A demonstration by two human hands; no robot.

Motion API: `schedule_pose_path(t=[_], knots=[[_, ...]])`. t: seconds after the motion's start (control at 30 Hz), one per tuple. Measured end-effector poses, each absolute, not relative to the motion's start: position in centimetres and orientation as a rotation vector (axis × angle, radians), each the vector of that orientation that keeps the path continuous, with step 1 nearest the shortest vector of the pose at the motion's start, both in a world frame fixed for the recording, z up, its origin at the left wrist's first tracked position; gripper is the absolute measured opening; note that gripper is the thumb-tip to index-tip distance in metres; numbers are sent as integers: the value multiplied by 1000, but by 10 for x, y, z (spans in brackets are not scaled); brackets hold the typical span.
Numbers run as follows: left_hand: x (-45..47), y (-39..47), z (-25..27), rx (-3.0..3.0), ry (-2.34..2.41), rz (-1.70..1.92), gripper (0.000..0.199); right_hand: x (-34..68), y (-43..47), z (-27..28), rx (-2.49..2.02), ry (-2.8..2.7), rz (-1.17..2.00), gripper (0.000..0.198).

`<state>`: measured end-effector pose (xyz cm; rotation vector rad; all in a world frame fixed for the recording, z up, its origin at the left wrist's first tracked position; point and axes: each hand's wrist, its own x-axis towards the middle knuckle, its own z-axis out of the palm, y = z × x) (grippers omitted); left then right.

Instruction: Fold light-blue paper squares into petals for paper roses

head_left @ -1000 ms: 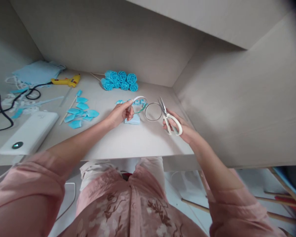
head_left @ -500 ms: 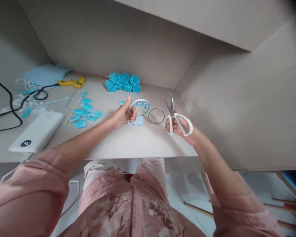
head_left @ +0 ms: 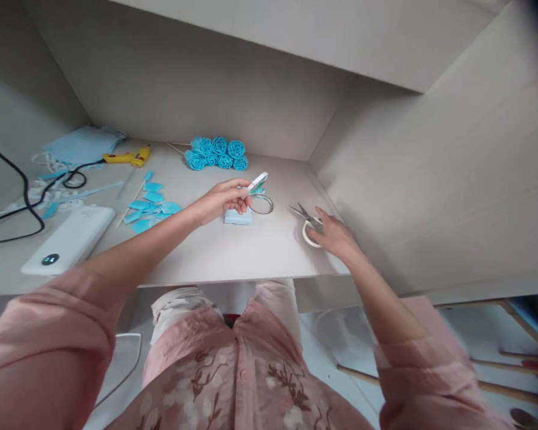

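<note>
My left hand (head_left: 228, 197) pinches a white ring (head_left: 259, 181) with a greenish inner side, tilted nearly edge-on above the table. Just below it lies a thin metal ring (head_left: 262, 205), beside a folded pale blue piece (head_left: 238, 217). Palm down at the right, my right hand (head_left: 336, 233) has its fingers at the white handles of a pair of scissors (head_left: 312, 233). The scissors are low at the tabletop, blades parted and pointing left; the hand hides part of the handles.
Blue paper-like roses (head_left: 219, 153) lie at the back. Loose blue petals (head_left: 152, 206), a yellow glue gun (head_left: 134, 156) with black cable, a white power bank (head_left: 69, 239) and a face-mask stack (head_left: 78, 144) are on the left. A wall (head_left: 430, 179) bounds the right.
My right hand has turned palm down and lowered the scissors from upright to nearly flat at the tabletop. My left hand has turned the white ring from face-on to edge-on.
</note>
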<state>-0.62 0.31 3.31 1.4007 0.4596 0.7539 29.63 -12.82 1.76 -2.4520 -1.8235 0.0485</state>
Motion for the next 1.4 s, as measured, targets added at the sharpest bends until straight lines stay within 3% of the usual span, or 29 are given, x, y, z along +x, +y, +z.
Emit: schedule_pose_path(t=[0.1, 0.23, 0.47, 0.83, 1.13, 1.23, 1.4], knots=[[-11, -2, 40, 1681, 540, 842, 30, 290, -133, 20, -2546, -1929, -9, 70], [-17, -23, 49, 2233, 625, 1077, 27, 267, -145, 39, -2512, -2065, -286, 55], [-33, -68, 51, 2792, 779, 1288, 28, 219, -157, 66, -2134, -2204, -66, 49], [-121, -114, 35, 2263, 1242, 1245, 34, 239, -169, 39, -2166, -2273, 226, 49], [-248, -140, 15, 1715, 1964, 1824, 29, 246, -158, 31, -2104, -2254, 307, 55], [-292, -141, -3, 1588, 2161, 1615, 25, 245, -151, 26, -2034, -2249, 329, 54], [-340, -137, -17, 1744, 2563, 903, 18, 231, -135, 24, -1913, -2281, 386, 50]])
